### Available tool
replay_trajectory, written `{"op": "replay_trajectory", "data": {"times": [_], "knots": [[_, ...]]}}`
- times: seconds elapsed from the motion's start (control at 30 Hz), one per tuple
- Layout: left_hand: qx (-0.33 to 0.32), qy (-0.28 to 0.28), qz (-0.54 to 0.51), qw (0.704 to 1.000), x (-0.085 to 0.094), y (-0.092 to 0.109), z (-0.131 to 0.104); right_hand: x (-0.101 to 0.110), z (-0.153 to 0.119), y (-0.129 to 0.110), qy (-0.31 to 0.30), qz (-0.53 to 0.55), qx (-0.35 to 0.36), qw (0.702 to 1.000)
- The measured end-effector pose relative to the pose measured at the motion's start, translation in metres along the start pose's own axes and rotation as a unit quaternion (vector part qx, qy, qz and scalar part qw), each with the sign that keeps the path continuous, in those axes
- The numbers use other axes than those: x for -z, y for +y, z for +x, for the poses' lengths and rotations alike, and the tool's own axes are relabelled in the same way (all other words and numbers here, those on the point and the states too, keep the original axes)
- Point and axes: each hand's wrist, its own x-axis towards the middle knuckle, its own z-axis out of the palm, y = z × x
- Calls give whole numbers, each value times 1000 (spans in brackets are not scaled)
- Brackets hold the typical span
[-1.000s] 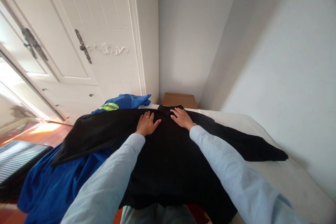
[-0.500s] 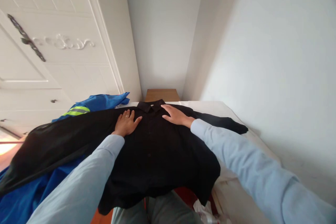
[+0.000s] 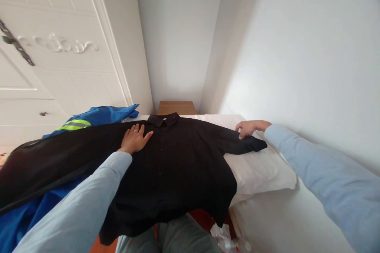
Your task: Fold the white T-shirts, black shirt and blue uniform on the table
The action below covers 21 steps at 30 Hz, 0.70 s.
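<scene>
Left hand (image 3: 133, 140) lies flat, gripping nothing, on the black shirt (image 3: 184, 170), just beside its collar (image 3: 154, 120); right hand (image 3: 248, 128) has shifted from near the collar out to the right-side sleeve (image 3: 237, 146), fingers curled over it, can't tell if pinching; so I'd judge attention is now on the sleeve, body already spread; shirt lies buttons-up over white cloth (image 3: 258, 170); blue garment (image 3: 101, 115) beyond its left side; farther back, white wardrobe (image 3: 121, 19), drawer (image 3: 22, 112) looks closed, contents hidden.

Left hand (image 3: 135, 138) flat on black shirt (image 3: 181, 174) near collar (image 3: 154, 120); right hand (image 3: 248, 127) at sleeve (image 3: 234, 144).
</scene>
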Motion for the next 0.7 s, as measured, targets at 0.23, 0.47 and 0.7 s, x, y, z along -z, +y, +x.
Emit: {"op": "replay_trajectory", "data": {"times": [0.23,0.47,0.7], "knots": [[-1,6,-1,1000,-1,0,1,14,1,12,143,-20,10,990],[-5,14,-4,1000,-5,-2,3,4,9,28,254,6,-53,966],[-5,13,-10,1000,-2,-1,1,-18,-21,49,146,64,-87,983]]}}
